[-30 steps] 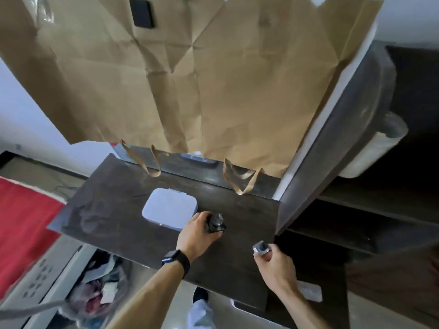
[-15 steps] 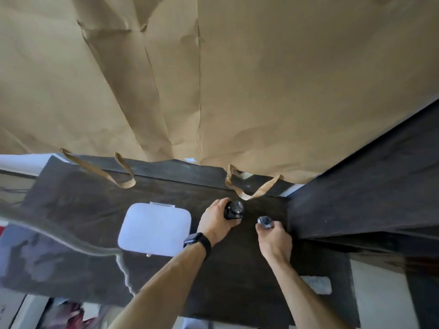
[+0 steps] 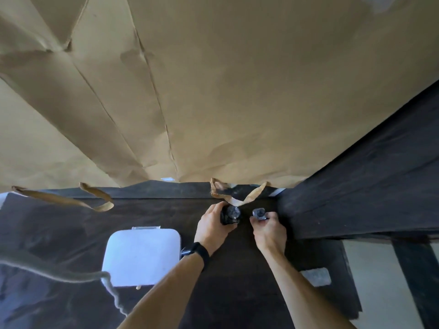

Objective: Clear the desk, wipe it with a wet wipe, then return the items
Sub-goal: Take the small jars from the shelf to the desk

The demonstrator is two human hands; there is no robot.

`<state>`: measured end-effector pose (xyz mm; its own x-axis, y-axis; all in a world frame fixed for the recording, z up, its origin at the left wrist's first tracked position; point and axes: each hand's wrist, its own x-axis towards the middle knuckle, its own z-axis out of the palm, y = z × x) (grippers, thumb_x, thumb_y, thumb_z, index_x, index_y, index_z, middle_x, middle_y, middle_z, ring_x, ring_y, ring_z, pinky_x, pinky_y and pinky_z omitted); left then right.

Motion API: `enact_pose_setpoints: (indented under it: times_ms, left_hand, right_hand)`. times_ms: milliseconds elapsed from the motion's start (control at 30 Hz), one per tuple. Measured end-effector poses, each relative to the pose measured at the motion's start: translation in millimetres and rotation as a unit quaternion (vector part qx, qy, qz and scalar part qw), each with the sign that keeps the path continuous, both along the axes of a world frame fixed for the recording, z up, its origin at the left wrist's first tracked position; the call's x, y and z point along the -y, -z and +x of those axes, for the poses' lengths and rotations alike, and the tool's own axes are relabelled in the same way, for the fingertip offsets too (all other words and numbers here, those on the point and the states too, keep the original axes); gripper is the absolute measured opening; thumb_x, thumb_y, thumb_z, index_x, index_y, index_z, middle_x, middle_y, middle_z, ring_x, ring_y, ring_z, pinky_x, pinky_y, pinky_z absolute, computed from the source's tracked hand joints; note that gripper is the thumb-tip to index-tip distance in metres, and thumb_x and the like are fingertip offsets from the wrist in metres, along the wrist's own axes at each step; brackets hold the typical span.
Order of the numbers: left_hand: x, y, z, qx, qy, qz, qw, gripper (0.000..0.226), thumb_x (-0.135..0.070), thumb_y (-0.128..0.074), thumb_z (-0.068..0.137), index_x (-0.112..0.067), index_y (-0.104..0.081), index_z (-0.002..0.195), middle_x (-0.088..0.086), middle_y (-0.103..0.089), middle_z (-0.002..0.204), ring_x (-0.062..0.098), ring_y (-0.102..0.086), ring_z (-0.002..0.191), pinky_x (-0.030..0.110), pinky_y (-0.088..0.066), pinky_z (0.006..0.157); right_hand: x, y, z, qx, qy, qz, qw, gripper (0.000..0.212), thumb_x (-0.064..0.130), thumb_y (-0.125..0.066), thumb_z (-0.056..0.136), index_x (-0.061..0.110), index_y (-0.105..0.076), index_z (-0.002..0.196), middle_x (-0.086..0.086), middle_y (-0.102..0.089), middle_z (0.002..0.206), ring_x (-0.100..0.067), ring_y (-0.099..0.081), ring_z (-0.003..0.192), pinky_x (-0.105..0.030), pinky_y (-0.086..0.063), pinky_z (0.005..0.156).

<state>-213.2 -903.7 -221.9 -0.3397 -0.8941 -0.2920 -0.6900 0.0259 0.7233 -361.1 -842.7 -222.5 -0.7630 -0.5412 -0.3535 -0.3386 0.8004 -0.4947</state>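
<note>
Nearest the camera, two bare forearms reach forward over the dark desk [image 3: 237, 293], with a white lidded box [image 3: 142, 255] lying flat to the left of the watch-wearing left wrist and a small pale wipe or pad [image 3: 317, 276] near the desk's right edge. Further out, the left hand [image 3: 213, 227] has its fingers curled around a dark bottle [image 3: 230, 216], cap end toward the back wall. Just beside it the right hand [image 3: 269, 230] pinches a smaller clear bottle [image 3: 259, 213], also cap up. Both stand roughly upright, close together at the back right corner of the desk, near the dark side panel [image 3: 356, 198]. A paper bag [image 3: 225, 91] hangs over the wall behind, one handle loop [image 3: 237, 198] drooping right above the dark bottle. I judge the coming move is to set both down here, each straight below its hand. Compared with a second ago, both hands have travelled toward the back corner and closer together.
</note>
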Motion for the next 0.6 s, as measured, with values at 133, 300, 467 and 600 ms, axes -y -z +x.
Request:
enact_pose_setpoints:
  times_ms: [133,300,467,600]
  left_hand:
    - [-5.0,3.6,-1.9,-0.005,-0.001,-0.004,1.000,0.065,-0.033,-0.082,0.077,-0.022,-0.055,0.134,-0.005,-0.060,0.130,0.018,-0.059,0.116,0.027,-0.047,0.095]
    - [-6.7,5.6,-5.2,-0.011,0.001,-0.007,1.000,0.067,-0.031,-0.081,0.078,-0.021,-0.054,0.138,-0.005,-0.060,0.130,0.018,-0.061,0.112,0.024,-0.047,0.092]
    - [-9.1,4.5,-8.0,-0.009,0.008,-0.011,1.000,0.058,-0.031,-0.079,0.080,-0.021,-0.056,0.132,-0.003,-0.061,0.125,0.019,-0.062,0.105,0.022,-0.046,0.085]
    - [-10.2,5.0,-8.6,-0.006,0.015,0.004,1.000,0.066,-0.025,-0.078,0.078,-0.019,-0.049,0.137,0.002,-0.056,0.132,0.021,-0.058,0.116,0.023,-0.045,0.090]
  right_hand:
    - [-0.5,-1.8,0.7,0.008,-0.003,-0.015,1.000,0.031,0.044,-0.071,0.079,0.023,-0.054,0.091,0.001,-0.074,0.083,-0.023,-0.069,0.085,-0.034,-0.053,0.074]
    - [-3.6,1.0,-1.3,0.019,-0.006,-0.020,1.000,0.033,0.040,-0.076,0.077,0.027,-0.051,0.093,0.005,-0.072,0.082,-0.021,-0.069,0.086,-0.034,-0.052,0.077]
    - [-6.7,-3.8,-5.6,0.039,-0.039,0.001,0.998,0.039,0.036,-0.077,0.076,0.025,-0.052,0.102,0.010,-0.066,0.077,-0.018,-0.066,0.083,-0.034,-0.052,0.078]
    - [-16.5,-3.3,-9.6,0.059,-0.052,0.006,0.997,0.052,0.034,-0.075,0.077,0.022,-0.048,0.120,0.009,-0.063,0.081,-0.017,-0.063,0.083,-0.034,-0.051,0.079]
